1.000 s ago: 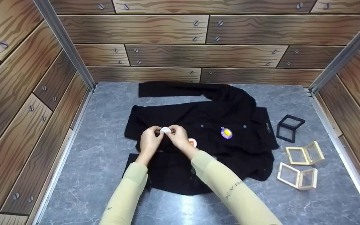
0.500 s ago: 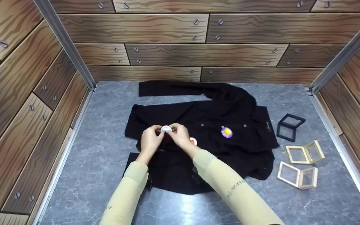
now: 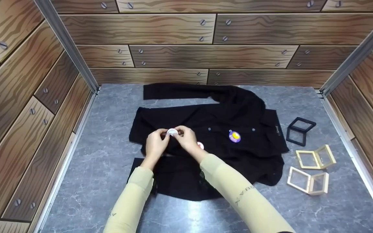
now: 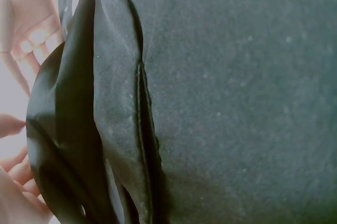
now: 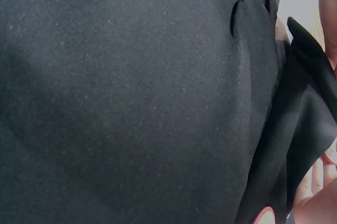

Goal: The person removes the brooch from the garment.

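The round badge (image 3: pixel 172 132) was pinched by both hands, the left hand (image 3: pixel 155 142) and right hand (image 3: pixel 187 139) equally near, over the left end of the black shirt (image 3: pixel 235 116). Being round, it had no long axis; its pale side faced up. The shirt's long axis ran left to right, collar rightward. A purple badge (image 3: pixel 234 136) lay farther right on the cloth.

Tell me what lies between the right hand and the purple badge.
Head view: the black garment, bearing a small button and a white-rimmed badge partly hidden by the right hand.
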A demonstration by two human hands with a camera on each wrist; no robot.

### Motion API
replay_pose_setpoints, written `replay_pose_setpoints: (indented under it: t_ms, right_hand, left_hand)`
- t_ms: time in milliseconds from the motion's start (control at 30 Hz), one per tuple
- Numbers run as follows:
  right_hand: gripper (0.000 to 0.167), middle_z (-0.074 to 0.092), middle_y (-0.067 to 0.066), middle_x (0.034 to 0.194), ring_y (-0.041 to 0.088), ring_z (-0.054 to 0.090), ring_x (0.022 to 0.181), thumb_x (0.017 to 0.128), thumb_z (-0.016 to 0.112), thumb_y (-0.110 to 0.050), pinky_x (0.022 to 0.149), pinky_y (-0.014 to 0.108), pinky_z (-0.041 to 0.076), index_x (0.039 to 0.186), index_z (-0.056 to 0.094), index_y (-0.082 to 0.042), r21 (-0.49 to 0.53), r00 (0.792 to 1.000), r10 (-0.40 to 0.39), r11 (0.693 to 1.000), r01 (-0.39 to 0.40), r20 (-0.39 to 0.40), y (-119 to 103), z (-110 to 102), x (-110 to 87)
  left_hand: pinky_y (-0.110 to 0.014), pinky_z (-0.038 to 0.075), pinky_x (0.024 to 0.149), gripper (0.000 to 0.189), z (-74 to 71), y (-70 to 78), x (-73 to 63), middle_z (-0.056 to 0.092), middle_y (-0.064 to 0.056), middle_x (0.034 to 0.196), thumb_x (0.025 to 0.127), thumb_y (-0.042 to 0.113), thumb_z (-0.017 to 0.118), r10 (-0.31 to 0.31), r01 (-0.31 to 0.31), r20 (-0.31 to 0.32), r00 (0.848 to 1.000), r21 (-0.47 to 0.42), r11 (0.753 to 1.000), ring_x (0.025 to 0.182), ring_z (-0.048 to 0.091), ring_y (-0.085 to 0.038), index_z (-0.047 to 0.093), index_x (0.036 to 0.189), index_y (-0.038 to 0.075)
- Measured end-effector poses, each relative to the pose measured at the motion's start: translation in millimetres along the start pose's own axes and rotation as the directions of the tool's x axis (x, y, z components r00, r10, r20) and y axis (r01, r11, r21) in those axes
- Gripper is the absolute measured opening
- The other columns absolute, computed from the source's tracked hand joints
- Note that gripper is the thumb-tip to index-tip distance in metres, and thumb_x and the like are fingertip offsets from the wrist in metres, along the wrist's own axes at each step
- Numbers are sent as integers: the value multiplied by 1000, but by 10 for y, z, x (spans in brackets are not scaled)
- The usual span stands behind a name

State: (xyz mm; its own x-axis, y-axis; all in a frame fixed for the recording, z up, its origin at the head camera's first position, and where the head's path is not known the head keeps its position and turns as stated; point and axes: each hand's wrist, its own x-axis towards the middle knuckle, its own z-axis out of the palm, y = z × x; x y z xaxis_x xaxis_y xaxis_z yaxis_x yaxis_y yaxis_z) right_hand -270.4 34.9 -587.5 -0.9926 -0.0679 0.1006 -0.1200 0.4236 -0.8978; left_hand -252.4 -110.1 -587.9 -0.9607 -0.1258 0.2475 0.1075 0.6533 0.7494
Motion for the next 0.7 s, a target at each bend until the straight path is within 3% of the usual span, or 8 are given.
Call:
replay_pose_setpoints:
  t_ms: [400,700]
  right_hand:
    - [19,77,23,100,26,70,89,93,72,3,79,23,56,111,76,7,9,999,-16,1000,17,-28,1,-40,14]
    - [20,75,24,100,23,68,89,93,71,4,78,18,54,112,74,11,53,1000,22,998,-21,-20,-6,-71,20]
  left_hand:
    - [-48,61,85,18,3,68,3,82,-14,95,93,8,74,14,-14,5,1000,-19,1000,90,78,-31,80,108,-1]
    - [-49,60,85,19,8,102,-9,82,-13,94,93,10,75,11,-11,5,1000,-16,1000,88,77,-31,80,108,0]
